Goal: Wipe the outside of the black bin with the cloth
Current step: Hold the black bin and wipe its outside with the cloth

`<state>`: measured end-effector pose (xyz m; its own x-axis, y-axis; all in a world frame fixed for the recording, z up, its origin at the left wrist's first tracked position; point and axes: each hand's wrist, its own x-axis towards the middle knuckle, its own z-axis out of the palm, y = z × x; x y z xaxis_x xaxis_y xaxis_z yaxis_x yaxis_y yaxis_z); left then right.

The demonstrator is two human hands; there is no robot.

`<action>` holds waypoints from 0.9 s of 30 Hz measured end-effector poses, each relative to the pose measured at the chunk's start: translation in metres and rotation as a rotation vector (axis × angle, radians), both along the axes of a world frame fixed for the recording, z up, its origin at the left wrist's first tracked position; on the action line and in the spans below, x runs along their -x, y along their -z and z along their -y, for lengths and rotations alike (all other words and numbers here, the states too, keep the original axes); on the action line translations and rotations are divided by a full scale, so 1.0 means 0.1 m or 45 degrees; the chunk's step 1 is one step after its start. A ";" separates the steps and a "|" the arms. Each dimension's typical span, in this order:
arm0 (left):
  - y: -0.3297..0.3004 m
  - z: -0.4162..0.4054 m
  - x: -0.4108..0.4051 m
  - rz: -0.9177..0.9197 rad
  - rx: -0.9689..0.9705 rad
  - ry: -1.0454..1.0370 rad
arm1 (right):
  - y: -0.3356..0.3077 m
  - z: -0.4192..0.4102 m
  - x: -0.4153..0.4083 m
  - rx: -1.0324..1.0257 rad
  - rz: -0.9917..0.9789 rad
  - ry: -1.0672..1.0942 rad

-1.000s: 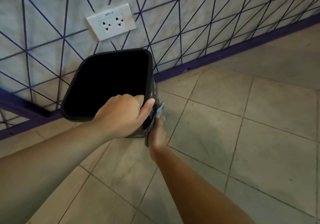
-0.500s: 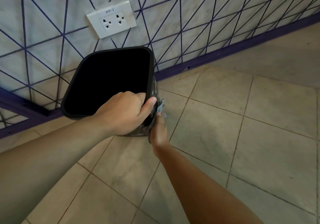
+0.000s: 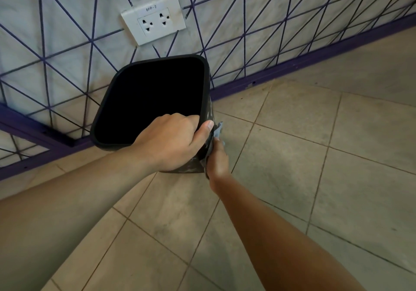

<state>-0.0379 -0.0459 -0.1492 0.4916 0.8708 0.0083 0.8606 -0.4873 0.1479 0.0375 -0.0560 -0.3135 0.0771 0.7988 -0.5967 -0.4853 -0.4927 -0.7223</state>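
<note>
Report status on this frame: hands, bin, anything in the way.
Left hand grips the black bin rim. Right hand presses the cloth on its outer side. Nothing blocking.

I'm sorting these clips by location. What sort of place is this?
Probably an indoor room or corridor, though which kind is unclear: beige floor tiles, a marble-look wall with purple lines, a double wall socket, and a black bin standing by the wall.

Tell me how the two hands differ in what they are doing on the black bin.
The left hand grips the black bin at its near rim, fingers inside and thumb outside; the right hand is lower, against the outer side wall. The left hand touches the bin bare; the right hand presses a grey cloth to it. Both are in contact with the same near right corner.
</note>
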 end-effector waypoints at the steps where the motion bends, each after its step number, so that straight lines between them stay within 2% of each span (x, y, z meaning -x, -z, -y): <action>1: 0.00 0.00 0.00 -0.004 -0.005 0.002 | 0.01 0.02 0.01 -0.017 0.017 -0.012; 8: -0.01 0.00 -0.01 -0.009 -0.016 -0.001 | 0.08 -0.03 0.03 0.017 0.059 -0.006; 13: -0.02 0.01 -0.02 0.019 -0.061 0.017 | 0.07 -0.04 0.05 0.017 0.045 0.101; 19: 0.00 -0.01 -0.01 -0.029 0.014 -0.052 | 0.00 0.01 0.01 -0.060 0.021 0.030; 27: 0.01 -0.02 -0.03 -0.025 0.021 -0.037 | 0.11 0.05 0.02 -0.003 -0.028 0.026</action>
